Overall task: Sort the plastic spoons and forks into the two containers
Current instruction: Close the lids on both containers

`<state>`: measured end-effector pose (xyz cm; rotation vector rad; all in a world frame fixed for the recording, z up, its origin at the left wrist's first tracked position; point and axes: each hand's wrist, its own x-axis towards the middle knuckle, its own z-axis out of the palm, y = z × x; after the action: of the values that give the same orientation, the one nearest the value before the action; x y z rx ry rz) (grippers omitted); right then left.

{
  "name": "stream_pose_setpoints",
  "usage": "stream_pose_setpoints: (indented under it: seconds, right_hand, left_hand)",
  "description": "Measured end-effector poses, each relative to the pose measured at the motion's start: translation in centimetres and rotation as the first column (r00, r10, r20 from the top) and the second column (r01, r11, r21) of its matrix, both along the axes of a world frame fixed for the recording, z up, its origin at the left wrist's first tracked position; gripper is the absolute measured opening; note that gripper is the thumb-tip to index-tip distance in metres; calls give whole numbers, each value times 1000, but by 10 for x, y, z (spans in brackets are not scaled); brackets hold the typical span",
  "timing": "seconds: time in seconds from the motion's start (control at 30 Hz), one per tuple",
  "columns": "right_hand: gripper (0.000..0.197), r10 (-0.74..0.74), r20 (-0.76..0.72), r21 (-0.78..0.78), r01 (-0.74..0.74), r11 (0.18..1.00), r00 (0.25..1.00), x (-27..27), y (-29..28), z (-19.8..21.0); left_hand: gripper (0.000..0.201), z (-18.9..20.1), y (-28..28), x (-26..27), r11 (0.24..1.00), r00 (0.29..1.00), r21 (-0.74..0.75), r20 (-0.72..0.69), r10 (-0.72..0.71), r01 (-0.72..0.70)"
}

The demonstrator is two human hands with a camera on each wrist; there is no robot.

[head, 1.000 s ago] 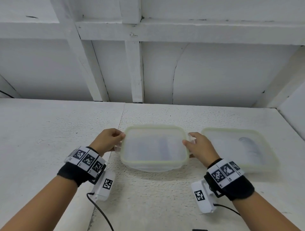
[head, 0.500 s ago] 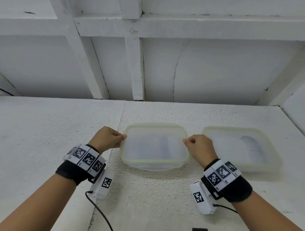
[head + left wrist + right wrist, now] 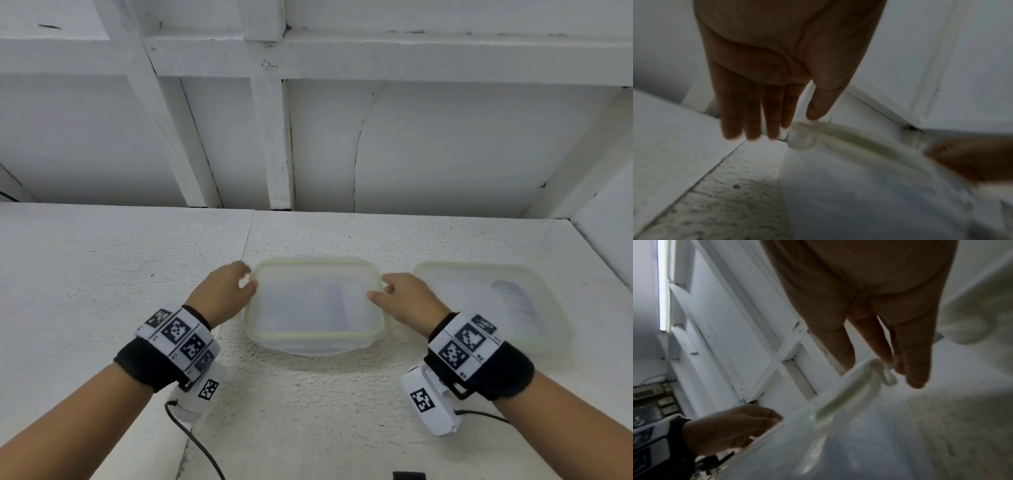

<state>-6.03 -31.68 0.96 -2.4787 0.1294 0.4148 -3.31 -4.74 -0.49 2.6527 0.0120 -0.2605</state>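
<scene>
- Here, item one: your centre container [image 3: 313,305], a translucent rounded-rectangle tub with a pale green seal round its lid, sits on the white textured counter [image 3: 308,411] directly ahead of you, between your two hands.
- Contents: only faint grey-blue shapes show through the frosted lid; whether they are spoons or forks cannot be told.
- Item two: a second container [image 3: 479,301], same make, lies just to the right of the first, apart from it. A stack of curved rounded outlines shows dimly through its right half; their kind cannot be made out.
- Your left hand [image 3: 222,298]: at the tub's left edge, fingers extended rather than curled, thumb tip on the lid's clear corner tab [image 3: 801,138]. It touches and holds nothing.
- Your right hand [image 3: 407,301]: at the tub's right edge, fingers straight, thumb resting on the lid rim and fingertips at the side clip [image 3: 885,374]. Nothing is gripped.
- Hard to read: both wrist views are blurred and dim, so the exact contact of each finger with the clips is uncertain.
- Surroundings: white panelled wall [image 3: 308,137] behind the counter; marker-printed wristbands [image 3: 178,339] on both wrists; a black cable [image 3: 195,442] trailing from the left wrist unit.
</scene>
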Motion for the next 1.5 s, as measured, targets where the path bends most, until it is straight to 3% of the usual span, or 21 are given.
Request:
stream_pose_setpoints:
  seconds: [0.1, 0.2, 0.27, 0.37, 0.43, 0.67, 1.0, 1.17, 1.27, 1.33, 1.43, 1.5]
  right_hand:
    - [59, 182, -6, -158, -180, 971, 983, 16, 3, 25]
    - [77, 408, -63, -204, -412, 888, 911, 40, 12, 39]
    - [88, 488, -168, -220, -515, 829, 857, 56, 19, 37]
    - [98, 518, -274, -258, -581, 772, 810, 72, 28, 29]
    - [92, 515, -304, -255, -590, 766, 801, 78, 31, 23]
    - [65, 542, -275, -251, -604, 757, 794, 84, 39, 25]
    - [57, 561, -255, -243, -614, 751, 787, 89, 42, 25]
    - [57, 543, -268, -213, -599, 772, 796, 86, 39, 27]
    - [68, 528, -279, -223, -589, 776, 802, 80, 34, 23]
    - [85, 485, -258, -253, -543, 801, 835, 74, 27, 19]
    - [84, 340, -215, -203, -383, 901, 915, 63, 11, 18]
    - [76, 228, -250, -135, -267, 954, 941, 56, 1, 18]
  left_hand:
    - [72, 1, -8, -10, 954, 938, -12, 188, -291, 298]
    - [107, -2, -23, -23, 824, 823, 118, 71, -564, 554]
    - [115, -6, -29, -30, 771, 798, 235, -35, -601, 591]
    - [105, -12, -31, -32, 765, 806, 303, -19, -591, 568]
    - [98, -13, -31, -33, 774, 809, 301, 14, -588, 557]
    - [90, -12, -35, -35, 786, 814, 278, 24, -580, 552]
    - [84, -15, -38, -38, 795, 814, 278, 70, -576, 539]
    - [87, -15, -38, -34, 789, 822, 294, 19, -570, 540]
    - [103, -7, -32, -29, 784, 806, 233, 3, -592, 575]
    - [102, -1, -24, -24, 862, 860, 80, 71, -505, 500]
    - [72, -2, -10, -14, 972, 961, -92, 193, -198, 218]
    - [58, -2, 0, -6, 997, 998, -61, 45, -36, 39]
